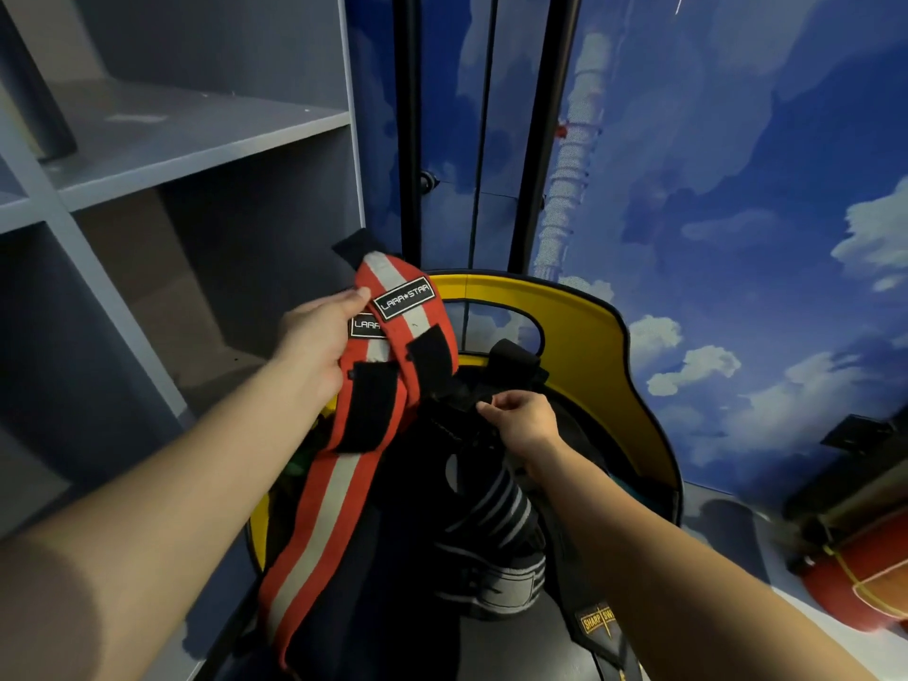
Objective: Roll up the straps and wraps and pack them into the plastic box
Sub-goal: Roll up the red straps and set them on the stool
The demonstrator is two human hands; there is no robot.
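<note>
Head view: both arms reach forward and down over a yellow tub [580,307] packed with dark gear.

Left hand [314,344] is raised above the tub's left rim, thumb on top, fingers wrapped behind two red wraps [388,356], gripping them near their top ends. Each wrap is red with a white centre stripe and a black "LARA STAR" label; black velcro patches sit lower on both. One long tail hangs from the hand down past the tub's left edge toward the bottom of frame.

Right hand [523,422] is lower and just right of the wraps, over the tub's middle. Fingers curled, pinching a black strap [491,380] that runs up toward the tub's back wall. Hand is near the red wraps, not touching them.

Below the right wrist, inside the tub, lies a grey-and-black striped wrap [496,513]. A black strap with a yellow "SHARP" tag [597,621] hangs under the right forearm at the tub's front edge.

Grey shelves [186,140] stand left; a blue sky mural [737,189] covers the wall behind.
</note>
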